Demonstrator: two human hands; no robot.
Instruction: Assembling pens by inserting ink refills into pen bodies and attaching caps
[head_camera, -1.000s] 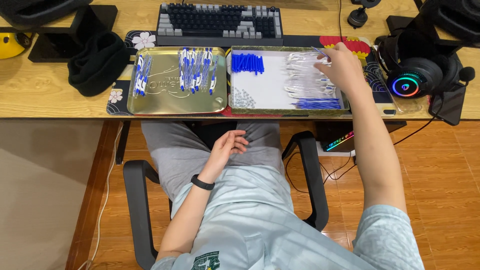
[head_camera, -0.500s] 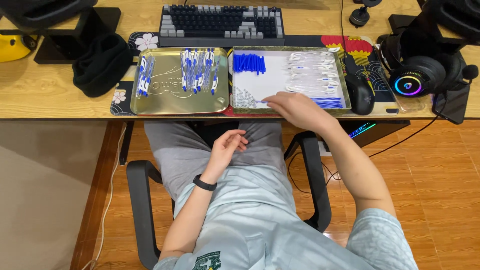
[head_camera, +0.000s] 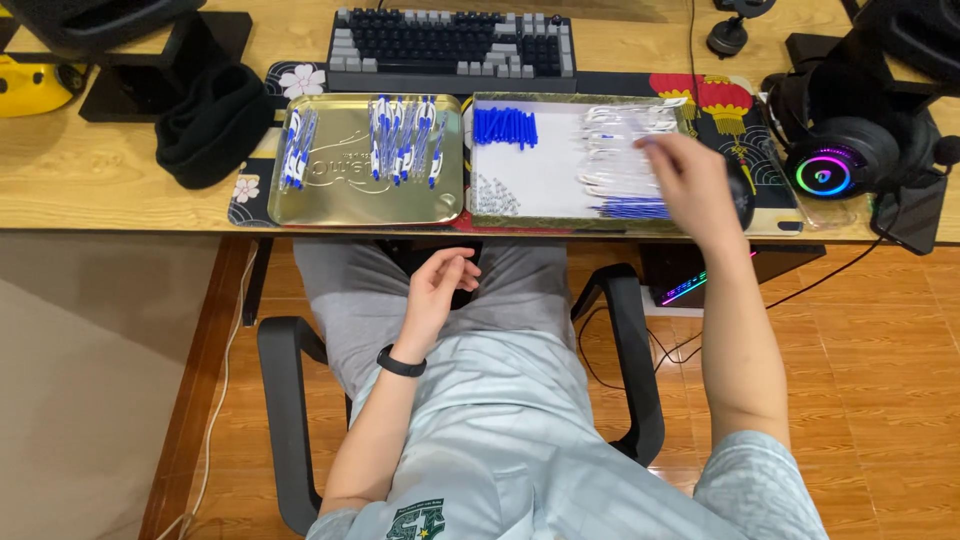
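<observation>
My right hand (head_camera: 690, 185) hovers over the right side of a white-lined tray (head_camera: 545, 175), its fingertips at a pile of clear pen barrels (head_camera: 612, 150). Motion blur hides whether the fingers pinch one. The same tray also holds blue pen pieces (head_camera: 505, 127), thin blue refills (head_camera: 625, 208) and small springs (head_camera: 495, 195). My left hand (head_camera: 440, 290) rests in my lap with its fingers loosely curled and nothing visible in it. A gold tray (head_camera: 330, 205) to the left carries several assembled blue-and-white pens (head_camera: 405, 150).
A keyboard (head_camera: 450, 45) lies behind the trays. A lit headset (head_camera: 835, 160) and a dark mouse (head_camera: 742, 195) are to the right, a black beanie (head_camera: 210, 125) to the left. The chair's armrests (head_camera: 285, 400) flank my legs under the desk's edge.
My right hand went from the clear barrels back toward the tray's near edge, then out again to the barrels. The left hand stayed in my lap.
</observation>
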